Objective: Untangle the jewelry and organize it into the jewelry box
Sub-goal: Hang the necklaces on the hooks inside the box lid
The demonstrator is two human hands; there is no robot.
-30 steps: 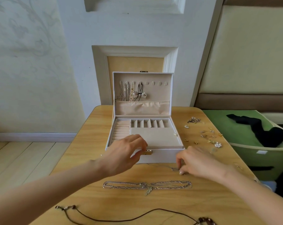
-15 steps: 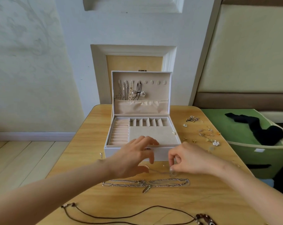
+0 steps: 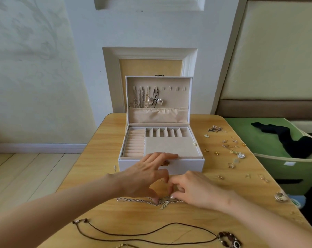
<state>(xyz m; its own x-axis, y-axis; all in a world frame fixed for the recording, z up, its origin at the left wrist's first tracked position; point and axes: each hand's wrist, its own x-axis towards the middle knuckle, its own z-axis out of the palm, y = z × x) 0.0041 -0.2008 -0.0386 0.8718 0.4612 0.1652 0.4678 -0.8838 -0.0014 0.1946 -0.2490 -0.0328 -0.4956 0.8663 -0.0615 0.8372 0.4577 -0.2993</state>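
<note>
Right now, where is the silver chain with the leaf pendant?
Head view, centre: the silver chain lies on the table just in front of the open jewelry box, with the left hand and right hand touching its middle.

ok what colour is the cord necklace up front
Dark brown; the cord necklace shows best in head view.

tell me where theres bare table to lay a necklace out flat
Widest bare patch: the strip of table left of the jewelry box, apart from one small piece by its front corner. A narrower bare band runs between the silver chain and the dark cord necklace. Right of the box is crowded with scattered earrings.
</note>
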